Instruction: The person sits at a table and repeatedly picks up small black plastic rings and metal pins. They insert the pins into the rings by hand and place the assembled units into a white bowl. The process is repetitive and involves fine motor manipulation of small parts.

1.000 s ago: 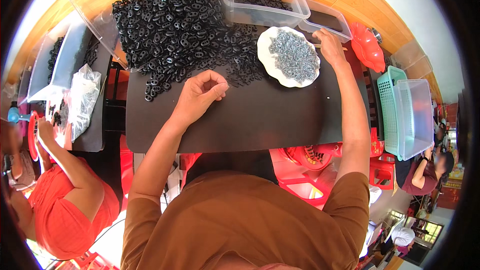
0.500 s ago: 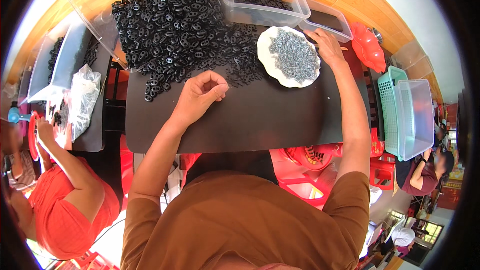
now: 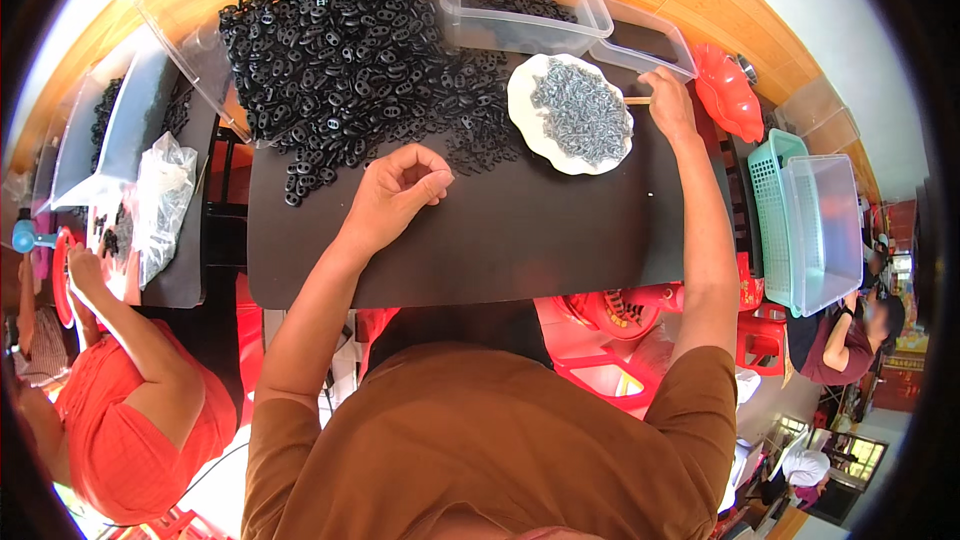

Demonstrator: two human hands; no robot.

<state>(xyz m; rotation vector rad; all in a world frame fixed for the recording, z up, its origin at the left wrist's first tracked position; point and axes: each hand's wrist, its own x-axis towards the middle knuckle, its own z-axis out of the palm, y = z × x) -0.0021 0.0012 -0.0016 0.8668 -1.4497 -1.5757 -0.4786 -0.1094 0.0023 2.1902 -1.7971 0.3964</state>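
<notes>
My right hand [image 3: 671, 105] is at the far right of the table, its fingers closed on the end of a thin wooden stick [image 3: 637, 100]. The stick points left toward a cream scalloped plate [image 3: 527, 126] heaped with small grey, shiny pieces [image 3: 580, 112]. Near the table's middle, my left hand [image 3: 399, 190] is curled, thumb against fingers; whatever is in it, if anything, is hidden. Just beyond it spreads a big pile of black oval pieces with two holes [image 3: 330, 60], with smaller black bits [image 3: 480, 120] along its right side.
Clear plastic bins [image 3: 530, 20] line the back. At the right are a red scalloped dish [image 3: 727, 95] and a green basket [image 3: 778, 220]. A person in red [image 3: 140, 420] works at the left table, near a plastic bag [image 3: 168, 200].
My right hand has shifted right, away from the plate's rim, and more of the stick shows between them. My left hand has barely moved.
</notes>
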